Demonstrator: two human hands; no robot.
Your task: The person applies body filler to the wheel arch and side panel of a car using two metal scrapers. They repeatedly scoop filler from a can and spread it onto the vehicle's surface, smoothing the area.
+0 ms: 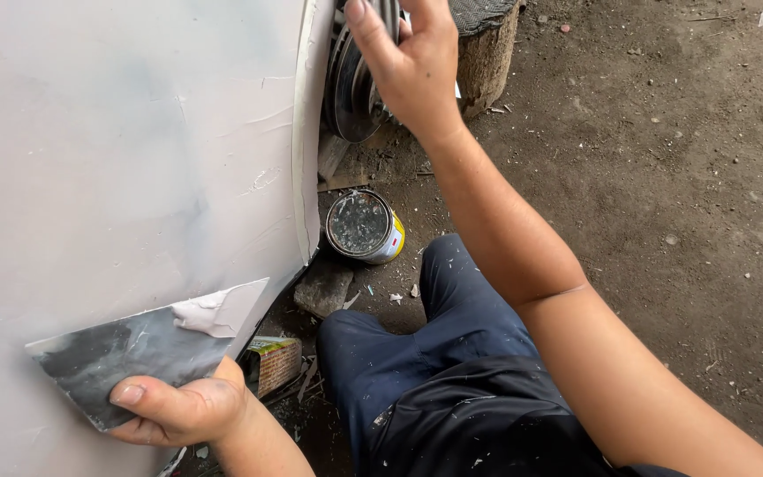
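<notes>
The left hand [183, 411] pinches a flat metal spreader [147, 344] against the primed grey body panel [117, 159], near its lower wheel-arch edge; pale filler smears the blade's upper corner; the right hand [412, 66] closes around a metal disc [359, 84]; a filler tin [364, 227] stands on open dirt ground [682, 194].

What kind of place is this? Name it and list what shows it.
Probably an informal outdoor car body repair spot. The left hand presses a metal spreader loaded with filler against a sanded white car panel. An open can sits on bare dirt ground, and the right hand reaches toward the wheel.
</notes>
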